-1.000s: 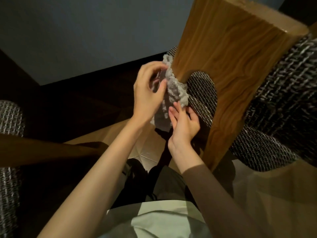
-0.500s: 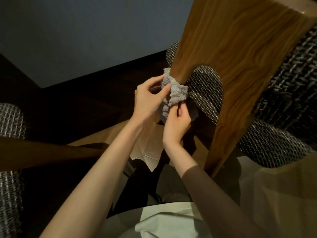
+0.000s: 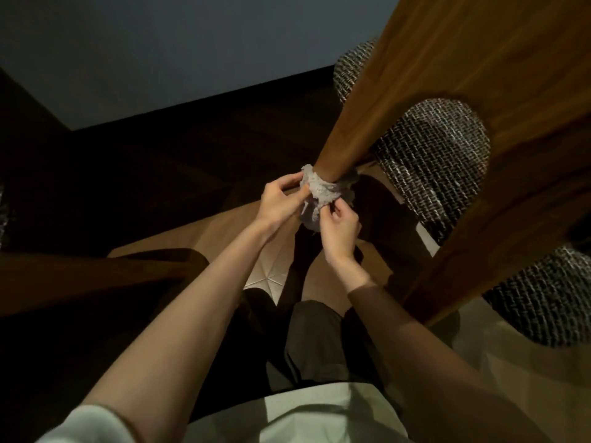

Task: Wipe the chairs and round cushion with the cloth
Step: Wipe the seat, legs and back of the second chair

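Note:
A wooden chair [image 3: 479, 75] with a woven grey seat cushion [image 3: 441, 155] fills the right side of the head view. A fluffy grey cloth [image 3: 323, 191] is wrapped around the lower part of its left leg [image 3: 339, 148]. My left hand [image 3: 281, 203] pinches the cloth's left end. My right hand [image 3: 339, 228] pinches the cloth from below on the right. Both hands hold the cloth tight against the leg.
A second chair's wooden frame [image 3: 89, 270] lies at the left, with woven fabric [image 3: 4, 215] at the far left edge. A blue-grey wall [image 3: 160, 43] stands behind a dark floor strip. Lighter tiled floor [image 3: 265, 276] lies under my hands, above my legs [image 3: 313, 340].
Both hands have slid the cloth down the chair leg, from beside the seat cushion to near the leg's lower end. The camera has tilted further down.

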A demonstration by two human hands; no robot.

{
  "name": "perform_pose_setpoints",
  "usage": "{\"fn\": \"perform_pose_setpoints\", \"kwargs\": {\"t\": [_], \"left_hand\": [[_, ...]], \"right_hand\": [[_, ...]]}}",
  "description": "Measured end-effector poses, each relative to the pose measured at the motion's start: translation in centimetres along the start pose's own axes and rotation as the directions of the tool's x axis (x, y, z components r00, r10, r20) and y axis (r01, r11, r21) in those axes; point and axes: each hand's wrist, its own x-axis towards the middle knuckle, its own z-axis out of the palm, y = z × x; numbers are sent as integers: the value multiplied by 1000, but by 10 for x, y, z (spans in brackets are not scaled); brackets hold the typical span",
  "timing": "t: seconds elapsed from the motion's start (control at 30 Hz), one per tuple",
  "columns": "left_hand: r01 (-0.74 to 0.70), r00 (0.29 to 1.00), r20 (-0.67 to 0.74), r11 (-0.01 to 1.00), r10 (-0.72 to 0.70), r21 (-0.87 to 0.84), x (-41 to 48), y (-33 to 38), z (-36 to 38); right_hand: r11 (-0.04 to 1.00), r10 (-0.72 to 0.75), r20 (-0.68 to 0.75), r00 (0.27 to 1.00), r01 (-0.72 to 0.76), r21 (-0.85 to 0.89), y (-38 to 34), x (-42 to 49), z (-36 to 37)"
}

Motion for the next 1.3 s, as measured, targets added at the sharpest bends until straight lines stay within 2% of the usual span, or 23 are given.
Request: {"fn": "perform_pose_setpoints", "kwargs": {"t": [0.1, 0.17, 0.23, 0.37, 0.53, 0.7, 0.83, 0.97, 1.03, 1.13, 1.3], "left_hand": [[-11, 1000, -16, 998, 10, -63, 1, -3, -1], [-50, 998, -31, 994, 47, -99, 1, -4, -3], [-141, 989, -57, 988, 137, -57, 0, -3, -4], [-257, 962, -95, 966, 257, 18, 5, -5, -1], [-245, 969, 15, 961, 246, 127, 19, -16, -3], [-139, 985, 122, 981, 123, 134, 32, -40, 2], [-2, 984, 176, 987, -26, 158, 46, -59, 8], [244, 952, 197, 970, -236, -15, 57, -73, 8], [329, 929, 213, 938, -301, -108, 61, -79, 8], [380, 920, 172, 906, -351, -185, 64, -86, 14], [340, 940, 102, 924, -326, -176, 61, -86, 15]], "right_hand": [[989, -74, 142, 987, 55, 134, 2, -11, -11], [975, -155, 121, 981, 132, 180, 3, -14, -15], [962, -193, 45, 980, 179, 207, -1, -9, -16], [966, -241, -47, 969, 244, 85, -6, 4, -7], [968, -245, 10, 970, 245, -47, 14, 15, 2], [992, -93, 119, 989, 103, -80, 43, 35, 16], [986, 154, 188, 970, -139, -90, 66, 55, 34], [916, 374, 229, 899, -397, 63, 81, 70, 55], [898, 406, 233, 884, -433, 79, 89, 76, 61], [870, 443, 252, 860, -480, 109, 96, 81, 64], [891, 422, 216, 881, -447, 81, 90, 75, 60]]}}
